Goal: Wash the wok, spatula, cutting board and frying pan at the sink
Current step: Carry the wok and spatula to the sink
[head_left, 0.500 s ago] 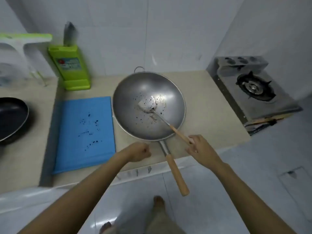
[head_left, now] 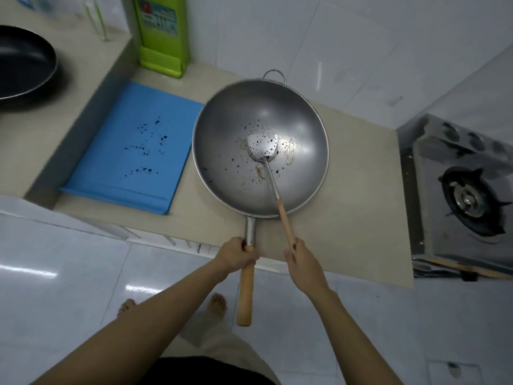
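My left hand [head_left: 239, 254] is wrapped around the handle of the wok [head_left: 260, 148], right where the metal socket meets the wooden grip, just below the middle of the frame. My right hand [head_left: 301, 263] is closed on the wooden end of the spatula [head_left: 270, 173], whose steel blade lies inside the wok bowl at the centre of the frame. The wok sits on the beige counter [head_left: 358, 207], its round bowl flecked with dark spots, and its long wooden handle juts past the counter edge toward me.

I judge the wok to be heavy and front-loaded: a wide steel bowl on one long handle will want to tip forward once it leaves the counter, so gripping close to the socket looks right, and the small loop handle on the far rim is there if a second hold is needed. The bare steel is likely to get slick once wet. The spatula looks light and stiff; its shaft leans on the wok's near rim, so it may slide or clatter if the bowl tilts. Holding it by the wood looks the surer grip.

The blue cutting board [head_left: 130, 151] lies flat just left of the wok, spotted with dark drops; thin and rigid, it is probably easiest lifted by an edge. The black frying pan [head_left: 23, 62] sits at the upper left. No sink shows in this view. A gas stove [head_left: 469, 195] stands at the right.
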### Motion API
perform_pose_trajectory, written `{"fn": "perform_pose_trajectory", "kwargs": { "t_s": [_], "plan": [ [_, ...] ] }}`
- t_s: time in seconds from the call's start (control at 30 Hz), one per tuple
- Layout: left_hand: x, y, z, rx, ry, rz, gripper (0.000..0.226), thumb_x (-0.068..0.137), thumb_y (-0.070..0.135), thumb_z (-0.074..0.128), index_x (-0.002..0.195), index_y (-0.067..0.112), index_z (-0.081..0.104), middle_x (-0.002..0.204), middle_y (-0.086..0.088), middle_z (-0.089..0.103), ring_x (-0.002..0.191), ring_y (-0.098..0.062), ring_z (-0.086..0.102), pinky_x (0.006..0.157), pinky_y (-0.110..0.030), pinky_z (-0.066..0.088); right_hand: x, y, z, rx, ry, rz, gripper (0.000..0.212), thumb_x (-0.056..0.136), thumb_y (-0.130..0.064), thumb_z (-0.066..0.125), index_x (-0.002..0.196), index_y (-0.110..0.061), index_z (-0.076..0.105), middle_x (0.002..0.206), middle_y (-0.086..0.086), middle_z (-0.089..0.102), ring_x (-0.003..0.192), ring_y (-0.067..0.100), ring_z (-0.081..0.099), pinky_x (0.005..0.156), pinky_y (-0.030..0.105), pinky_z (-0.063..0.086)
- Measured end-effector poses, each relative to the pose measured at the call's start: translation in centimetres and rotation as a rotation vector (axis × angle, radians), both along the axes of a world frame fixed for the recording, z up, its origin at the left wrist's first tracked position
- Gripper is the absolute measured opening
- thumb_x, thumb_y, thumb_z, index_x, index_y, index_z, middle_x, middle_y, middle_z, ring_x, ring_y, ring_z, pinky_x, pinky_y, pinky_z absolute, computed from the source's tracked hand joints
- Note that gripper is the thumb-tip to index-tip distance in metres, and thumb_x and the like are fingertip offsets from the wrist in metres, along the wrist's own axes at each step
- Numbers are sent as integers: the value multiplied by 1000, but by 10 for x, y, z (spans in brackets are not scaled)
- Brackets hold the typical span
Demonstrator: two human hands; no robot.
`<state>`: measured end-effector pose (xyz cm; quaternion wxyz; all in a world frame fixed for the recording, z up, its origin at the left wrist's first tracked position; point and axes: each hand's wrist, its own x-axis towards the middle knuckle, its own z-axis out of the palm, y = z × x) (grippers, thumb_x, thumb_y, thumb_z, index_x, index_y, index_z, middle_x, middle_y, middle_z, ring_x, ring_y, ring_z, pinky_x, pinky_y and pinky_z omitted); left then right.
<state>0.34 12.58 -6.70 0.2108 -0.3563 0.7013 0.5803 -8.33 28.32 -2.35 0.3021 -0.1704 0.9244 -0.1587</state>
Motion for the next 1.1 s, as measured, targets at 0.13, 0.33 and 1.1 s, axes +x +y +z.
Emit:
{"fn": "perform_pose_trajectory", "kwargs": {
  "t_s": [0.13, 0.33, 1.1],
  "plan": [
    [14, -17, 6, 47, 5, 77, 24, 81, 22, 69, 98, 6, 63, 94, -12, 68, 89, -25, 66, 79, -36, 56, -5, 9, 6, -61, -54, -14, 15, 100, -27, 41, 104, -14, 45, 74, 0, 51, 61, 13, 49, 51, 25, 34],
    [44, -82, 28, 174, -33, 115, 29, 96, 27, 54, 113, 5, 55, 88, -11, 63, 69, -18, 61, 61, -28, 55, -10, 24, 13, -67, -125, 75, 11, 100, -32, 41, 99, -21, 44, 71, -1, 52, 59, 13, 50, 51, 25, 35],
    [94, -193, 139, -407, -102, 99, 23, 83, 27, 64, 72, 9, 58, 54, -3, 52, 39, -16, 43, 39, -22, 37, -26, -54, 71, -153, 45, 105, 33, 97, -40, 43, 75, -16, 43, 64, 0, 53, 66, 23, 55, 53, 29, 33]
  ]
}}
